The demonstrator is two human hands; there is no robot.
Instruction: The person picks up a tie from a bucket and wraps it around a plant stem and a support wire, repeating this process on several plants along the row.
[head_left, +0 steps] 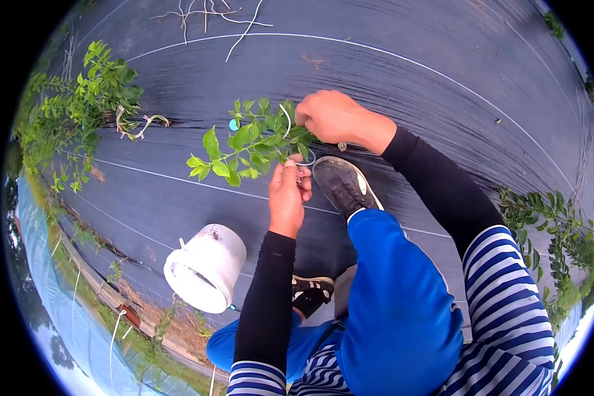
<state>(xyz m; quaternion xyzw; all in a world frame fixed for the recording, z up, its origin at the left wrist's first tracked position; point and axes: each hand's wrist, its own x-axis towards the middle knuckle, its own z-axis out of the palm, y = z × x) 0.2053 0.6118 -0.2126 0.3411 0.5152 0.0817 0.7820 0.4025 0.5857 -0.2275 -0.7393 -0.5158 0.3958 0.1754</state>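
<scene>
A leafy green plant (pixel 247 146) stands before me, its shoots leaning left over the dark ground sheet. My left hand (pixel 288 195) is closed below the leaves, thumb and fingers pinched together at a thin pale wire (pixel 310 158) that curves away from the fingertips. Above the foliage, my right hand (pixel 333 117) is closed, fingers curled down into the plant's right side; what they grip is hidden. A white strip (pixel 285 120) arches over the leaves just left of those fingers. A small blue disc (pixel 233 124) shows at the plant's left.
A white bucket (pixel 208 264) lies tilted at lower left. Another bushy plant (pixel 112 89), with a ring of pale ties (pixel 138 127), grows at upper left; more foliage (pixel 554 237) is at right. My shoe (pixel 343 185) is close to the plant. Cut twigs (pixel 208 16) lie at the top.
</scene>
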